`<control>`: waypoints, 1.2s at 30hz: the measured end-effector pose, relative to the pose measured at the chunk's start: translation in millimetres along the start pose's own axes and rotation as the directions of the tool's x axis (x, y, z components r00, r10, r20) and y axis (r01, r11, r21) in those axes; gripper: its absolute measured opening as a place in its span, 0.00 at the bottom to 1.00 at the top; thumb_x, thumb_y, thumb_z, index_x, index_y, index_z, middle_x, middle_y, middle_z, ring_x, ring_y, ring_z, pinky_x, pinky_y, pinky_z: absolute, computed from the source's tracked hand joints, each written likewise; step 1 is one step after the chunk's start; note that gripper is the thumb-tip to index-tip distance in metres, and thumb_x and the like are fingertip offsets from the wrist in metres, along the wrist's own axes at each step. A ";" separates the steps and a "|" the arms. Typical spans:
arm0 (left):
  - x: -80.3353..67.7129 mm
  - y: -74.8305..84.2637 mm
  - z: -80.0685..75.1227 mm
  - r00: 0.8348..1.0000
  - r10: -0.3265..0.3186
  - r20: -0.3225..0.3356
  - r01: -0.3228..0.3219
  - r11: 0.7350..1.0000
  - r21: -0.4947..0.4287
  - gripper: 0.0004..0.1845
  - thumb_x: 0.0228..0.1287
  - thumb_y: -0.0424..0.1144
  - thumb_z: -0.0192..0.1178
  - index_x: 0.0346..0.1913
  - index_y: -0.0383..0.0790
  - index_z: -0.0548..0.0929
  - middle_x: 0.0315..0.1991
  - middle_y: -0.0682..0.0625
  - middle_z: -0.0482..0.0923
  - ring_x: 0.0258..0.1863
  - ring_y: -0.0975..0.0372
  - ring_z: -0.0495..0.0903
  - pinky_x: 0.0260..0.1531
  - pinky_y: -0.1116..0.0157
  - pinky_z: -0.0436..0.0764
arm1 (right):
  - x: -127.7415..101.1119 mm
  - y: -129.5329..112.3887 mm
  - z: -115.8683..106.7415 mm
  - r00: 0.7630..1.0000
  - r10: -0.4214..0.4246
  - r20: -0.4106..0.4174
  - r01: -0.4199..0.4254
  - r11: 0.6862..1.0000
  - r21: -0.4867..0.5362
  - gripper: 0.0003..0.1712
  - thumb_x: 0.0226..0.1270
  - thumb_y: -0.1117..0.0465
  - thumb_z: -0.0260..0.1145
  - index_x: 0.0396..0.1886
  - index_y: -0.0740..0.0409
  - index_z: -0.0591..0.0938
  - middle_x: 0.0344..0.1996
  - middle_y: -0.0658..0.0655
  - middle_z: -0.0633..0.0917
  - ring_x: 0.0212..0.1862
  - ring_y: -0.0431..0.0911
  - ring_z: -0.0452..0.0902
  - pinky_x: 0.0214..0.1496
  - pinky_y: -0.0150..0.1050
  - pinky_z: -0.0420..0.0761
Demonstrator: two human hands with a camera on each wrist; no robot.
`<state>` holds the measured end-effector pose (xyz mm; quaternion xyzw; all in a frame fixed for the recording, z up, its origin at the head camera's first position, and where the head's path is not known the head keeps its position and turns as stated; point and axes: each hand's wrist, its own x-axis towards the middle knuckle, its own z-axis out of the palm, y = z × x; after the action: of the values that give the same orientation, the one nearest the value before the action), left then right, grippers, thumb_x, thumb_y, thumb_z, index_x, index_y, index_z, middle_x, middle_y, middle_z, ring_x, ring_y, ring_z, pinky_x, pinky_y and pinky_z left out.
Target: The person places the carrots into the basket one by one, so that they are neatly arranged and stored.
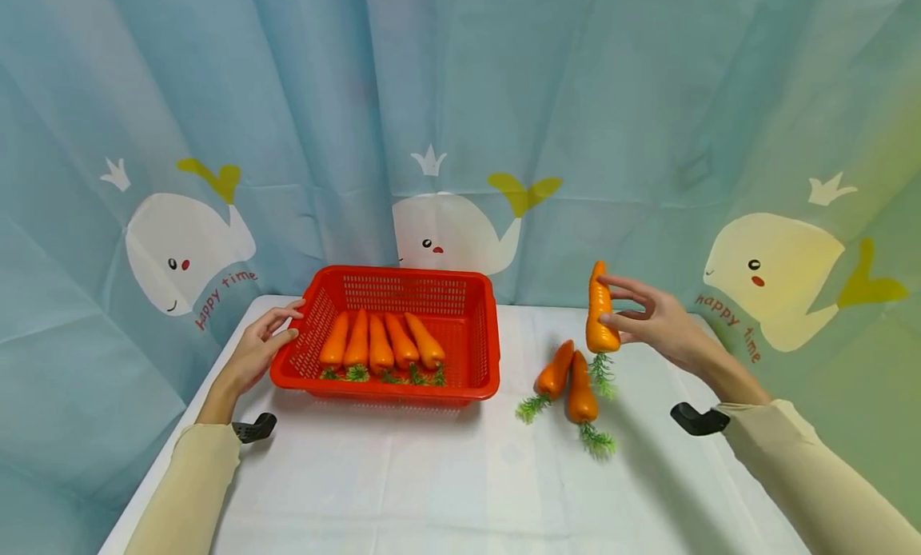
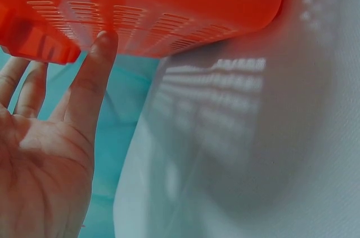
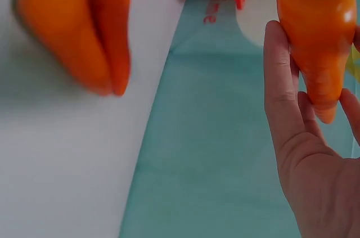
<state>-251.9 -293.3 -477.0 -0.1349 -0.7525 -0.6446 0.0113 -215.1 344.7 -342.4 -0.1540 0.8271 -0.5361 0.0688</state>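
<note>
My right hand [image 1: 658, 323] pinches an orange carrot [image 1: 600, 315] between thumb and fingers, above the table. Its narrow tip points up and its green leafy top hangs down. In the right wrist view the thumb and fingers lie along both sides of the held carrot [image 3: 318, 30]. Two more carrots, a left one [image 1: 556, 369] and a right one [image 1: 581, 391], lie on the table below it. My left hand [image 1: 255, 351] touches the left side of a red plastic basket [image 1: 384, 389]. The thumb [image 2: 98, 75] lies straight against its slotted outer wall. Several carrots [image 1: 380, 343] lie side by side inside.
A white cloth covers the table [image 1: 432, 475]. Behind it hangs a light blue curtain [image 1: 460, 83] printed with whales. Black wrist mounts, one on the left [image 1: 255, 429] and one on the right [image 1: 698, 419], jut out from the sleeves.
</note>
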 end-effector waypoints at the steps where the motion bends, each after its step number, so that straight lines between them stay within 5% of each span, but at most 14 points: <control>1: 0.2 -0.1 0.2 1.000 0.001 -0.001 -0.001 1.000 0.003 0.17 0.77 0.36 0.57 0.60 0.29 0.72 0.80 0.42 0.57 0.79 0.40 0.46 0.52 0.74 0.80 | 4.7 -2.7 3.8 1.000 0.003 0.008 -0.003 1.000 -0.001 0.39 0.74 0.60 0.68 0.80 0.51 0.63 0.72 0.68 0.64 0.55 0.39 0.82 0.47 0.44 0.88; 10: 1.1 -1.6 1.3 1.000 0.001 -0.001 -0.001 1.000 0.001 0.17 0.78 0.36 0.57 0.61 0.28 0.71 0.80 0.41 0.56 0.79 0.41 0.48 0.51 0.73 0.81 | 65.2 -31.7 47.1 0.994 0.002 0.110 -0.002 1.000 -0.002 0.40 0.68 0.55 0.74 0.77 0.46 0.69 0.69 0.63 0.71 0.56 0.49 0.84 0.46 0.47 0.88; 27: 2.0 -3.1 0.3 1.000 0.015 0.006 -0.015 1.000 -0.004 0.17 0.77 0.35 0.57 0.60 0.28 0.72 0.80 0.43 0.58 0.79 0.42 0.47 0.52 0.73 0.81 | 157.1 -72.0 170.3 0.950 -0.095 0.298 0.103 0.995 -0.011 0.37 0.66 0.60 0.75 0.74 0.48 0.73 0.67 0.63 0.74 0.42 0.55 0.88 0.44 0.53 0.88; 36: 1.3 -2.0 -1.2 1.000 0.008 0.002 -0.008 1.000 -0.016 0.17 0.77 0.35 0.57 0.61 0.28 0.71 0.80 0.43 0.57 0.79 0.40 0.46 0.51 0.72 0.81 | 187.9 -67.4 226.8 0.921 -0.075 0.383 0.064 0.997 0.040 0.39 0.68 0.60 0.73 0.76 0.54 0.70 0.70 0.64 0.70 0.64 0.57 0.74 0.46 0.54 0.88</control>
<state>-253.8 -294.5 -478.5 -0.1387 -0.7468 -0.6503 0.0117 -316.9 61.2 -365.8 -0.2845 0.7845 -0.5084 0.2126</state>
